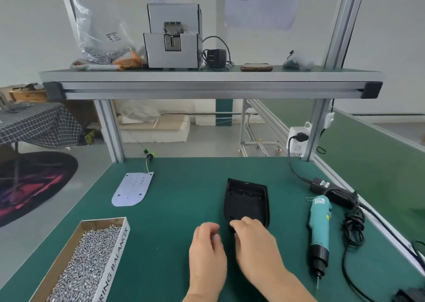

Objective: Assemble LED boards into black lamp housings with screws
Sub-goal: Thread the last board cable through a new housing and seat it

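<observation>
Lower centre, the right hand (253, 237) grips the near end of the black housing (247, 200) on the green desk (184, 198) — the left hand (207, 246) beside it is blurred, so I cannot tell its grasp.

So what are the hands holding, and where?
The right hand grips the black plastic lamp housing by its near edge. The left hand is too blurred to tell.
</observation>
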`<state>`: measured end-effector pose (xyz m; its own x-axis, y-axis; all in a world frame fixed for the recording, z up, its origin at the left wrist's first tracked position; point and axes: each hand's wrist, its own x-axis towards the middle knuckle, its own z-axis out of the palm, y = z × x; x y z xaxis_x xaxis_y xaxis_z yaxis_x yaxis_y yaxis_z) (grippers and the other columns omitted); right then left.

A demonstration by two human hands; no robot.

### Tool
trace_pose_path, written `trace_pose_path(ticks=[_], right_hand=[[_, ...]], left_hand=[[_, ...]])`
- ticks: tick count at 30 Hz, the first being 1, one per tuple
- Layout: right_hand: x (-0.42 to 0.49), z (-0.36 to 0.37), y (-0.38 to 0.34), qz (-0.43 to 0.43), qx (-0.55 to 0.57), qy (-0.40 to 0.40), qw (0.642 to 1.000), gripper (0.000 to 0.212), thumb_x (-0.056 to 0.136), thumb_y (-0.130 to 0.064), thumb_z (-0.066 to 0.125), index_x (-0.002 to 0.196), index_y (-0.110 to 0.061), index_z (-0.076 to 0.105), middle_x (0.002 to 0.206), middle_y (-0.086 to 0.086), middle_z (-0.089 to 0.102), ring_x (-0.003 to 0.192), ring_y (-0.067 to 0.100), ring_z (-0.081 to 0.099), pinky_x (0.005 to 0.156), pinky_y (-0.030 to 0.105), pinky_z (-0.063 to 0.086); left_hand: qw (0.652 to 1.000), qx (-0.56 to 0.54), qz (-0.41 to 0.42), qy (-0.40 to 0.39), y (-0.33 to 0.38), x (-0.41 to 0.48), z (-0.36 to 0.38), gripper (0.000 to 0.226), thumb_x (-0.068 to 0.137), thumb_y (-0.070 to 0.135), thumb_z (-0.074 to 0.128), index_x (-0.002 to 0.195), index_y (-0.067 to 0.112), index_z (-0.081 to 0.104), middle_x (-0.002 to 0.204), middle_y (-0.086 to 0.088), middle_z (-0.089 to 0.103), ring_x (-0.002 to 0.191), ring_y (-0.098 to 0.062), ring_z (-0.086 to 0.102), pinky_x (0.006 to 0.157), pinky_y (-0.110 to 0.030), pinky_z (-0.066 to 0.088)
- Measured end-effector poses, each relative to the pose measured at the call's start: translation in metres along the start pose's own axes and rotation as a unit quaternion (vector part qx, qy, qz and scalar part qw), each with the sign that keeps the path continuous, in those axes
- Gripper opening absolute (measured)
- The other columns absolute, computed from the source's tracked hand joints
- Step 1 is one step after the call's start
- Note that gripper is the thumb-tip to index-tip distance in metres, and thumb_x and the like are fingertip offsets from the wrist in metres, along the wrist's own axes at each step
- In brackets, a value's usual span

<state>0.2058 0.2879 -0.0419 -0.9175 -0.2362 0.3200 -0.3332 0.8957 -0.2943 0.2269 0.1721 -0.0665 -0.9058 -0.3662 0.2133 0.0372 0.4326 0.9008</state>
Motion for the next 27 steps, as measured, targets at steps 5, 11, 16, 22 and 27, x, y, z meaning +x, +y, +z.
trace_pose_path(ticks=[5, 11, 16, 22, 27], right_hand=[[-0.028, 0.007, -0.015, -0.034, 0.017, 0.065, 0.997, 0.053, 0.048, -0.009, 0.092, 0.097, -0.024, 0.077, 0.082, -0.011, 0.058, 0.081, 0.012, 0.048, 0.037, 0.019, 0.031], [-0.025, 0.015, -0.016, -0.049, -0.03, 0.092, 0.994, 0.057, 0.034, 0.0, 0.089, 0.084, -0.022, 0.076, 0.074, -0.009, 0.055, 0.079, 0.014, 0.036, 0.036, 0.017, 0.008], [-0.02, 0.017, -0.016, -0.042, -0.029, 0.121, 0.991, 0.053, 0.028, -0.006, 0.092, 0.074, -0.025, 0.073, 0.071, -0.011, 0.055, 0.078, 0.014, 0.035, 0.03, 0.016, 0.021], [-0.013, 0.014, -0.021, -0.024, -0.048, 0.146, 0.988, 0.05, 0.018, -0.015, 0.095, 0.058, -0.027, 0.068, 0.063, -0.011, 0.056, 0.077, 0.016, 0.035, 0.028, 0.015, 0.022], [-0.009, 0.015, -0.019, -0.03, -0.057, 0.149, 0.987, 0.049, 0.016, -0.021, 0.094, 0.055, -0.029, 0.067, 0.061, -0.012, 0.055, 0.076, 0.014, 0.033, 0.027, 0.016, 0.021]], left_hand=[[0.995, -0.024, -0.032, 0.089, 0.002, 0.024, -0.018, 0.032, 0.095, -0.007, 0.047, 0.106, 0.021, 0.059, 0.115, 0.005, 0.049, 0.106, -0.014, 0.056, 0.087, -0.019, 0.041], [0.96, 0.156, -0.18, 0.145, -0.014, 0.159, -0.095, 0.04, 0.089, 0.018, 0.064, 0.126, 0.006, 0.055, 0.137, -0.019, 0.04, 0.124, -0.037, 0.043, 0.1, -0.046, 0.044], [0.896, 0.285, -0.317, 0.126, -0.048, 0.221, -0.135, 0.092, 0.076, 0.056, 0.076, 0.141, 0.002, 0.04, 0.142, -0.023, 0.038, 0.129, -0.039, 0.036, 0.102, -0.047, 0.039], [0.861, 0.345, -0.365, 0.085, -0.084, 0.244, -0.155, 0.108, 0.062, 0.076, 0.076, 0.138, 0.005, 0.045, 0.141, -0.022, 0.042, 0.13, -0.038, 0.039, 0.108, -0.046, 0.034], [0.843, 0.395, -0.366, -0.002, -0.079, 0.256, -0.152, 0.111, 0.053, 0.071, 0.082, 0.14, 0.013, 0.045, 0.136, -0.014, 0.047, 0.126, -0.032, 0.045, 0.097, -0.038, 0.041]])
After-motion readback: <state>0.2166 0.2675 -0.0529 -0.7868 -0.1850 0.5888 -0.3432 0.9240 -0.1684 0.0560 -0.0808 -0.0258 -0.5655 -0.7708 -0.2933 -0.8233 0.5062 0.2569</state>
